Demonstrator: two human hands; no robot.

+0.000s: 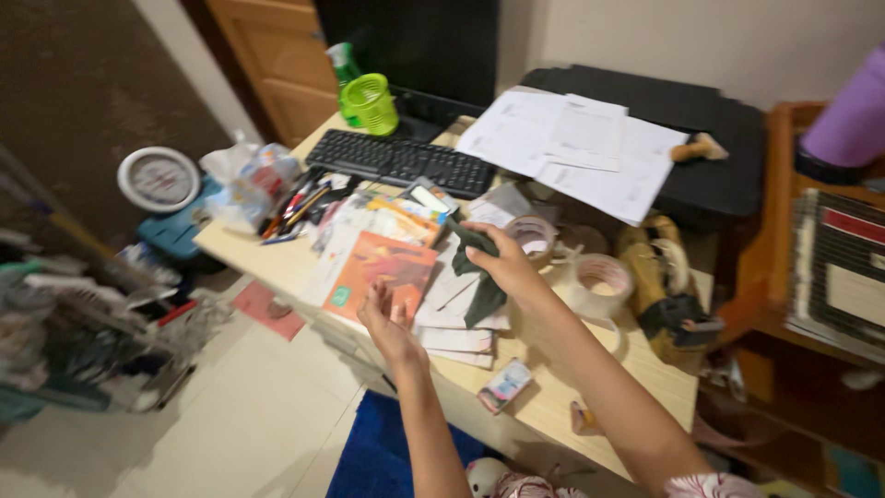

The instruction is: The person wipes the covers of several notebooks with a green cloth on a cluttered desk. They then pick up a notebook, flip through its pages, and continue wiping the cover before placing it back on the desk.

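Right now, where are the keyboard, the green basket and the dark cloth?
keyboard (pixel 398 161), head view, middle of the keys.
green basket (pixel 372 101), head view, its slatted side.
dark cloth (pixel 483 281), head view, hanging part below the right hand (pixel 507 263).

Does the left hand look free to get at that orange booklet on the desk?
Probably yes. The left hand is open and empty, hovering at the near edge of the orange booklet, with nothing between them. The right hand holds a dark cloth off to the side.

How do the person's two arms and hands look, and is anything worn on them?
Both forearms are bare, with no watch, ring or glove visible. The left hand and right hand show uncovered fingers. Only the edge of a white sleeve with red floral print shows near the right upper arm.
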